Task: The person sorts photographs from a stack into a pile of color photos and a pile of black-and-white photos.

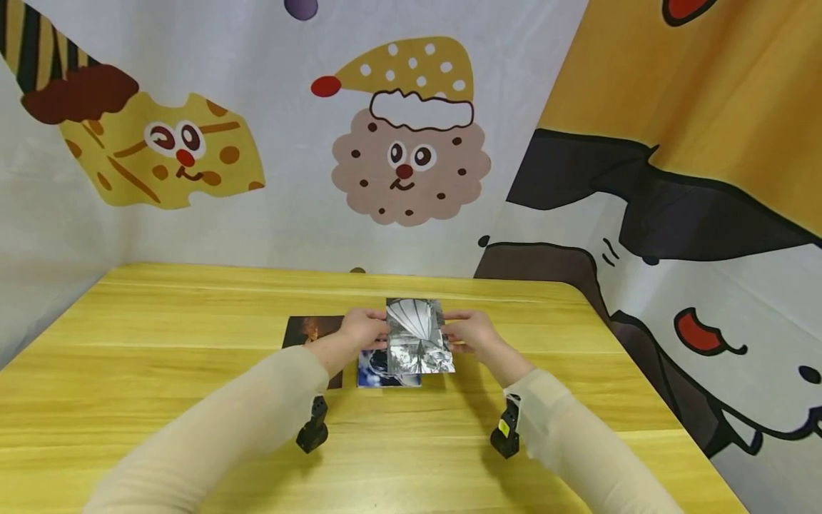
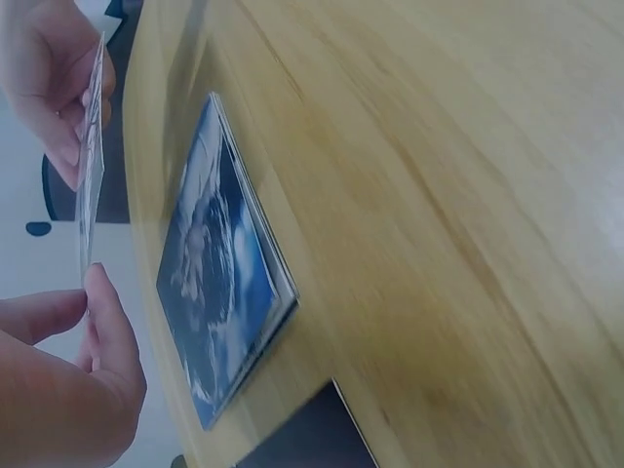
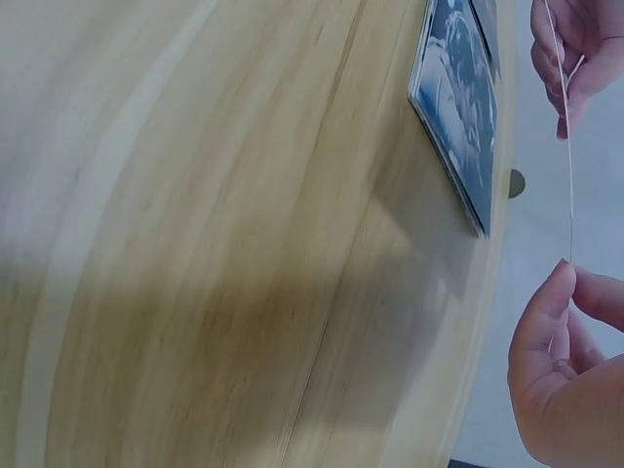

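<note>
Both hands hold up one black-and-white photo card (image 1: 419,339), raised above the table. My left hand (image 1: 359,330) pinches its left edge between thumb and fingers. The right hand (image 1: 475,333) pinches the opposite edge. In the left wrist view the card (image 2: 92,185) shows almost edge-on, thin and straight. Under it lies a small stack of photo cards (image 2: 210,273), the top one blue and white, partly covered by the raised card in the head view. To the left of that stack a dark photo card (image 1: 298,328) with an orange figure lies partly behind my left hand.
The wood-grained table (image 1: 193,314) reaches back to a hanging cloth (image 1: 282,235) printed with cartoon food faces. Black wrist devices (image 1: 312,426) hang below both sleeves, close over the table.
</note>
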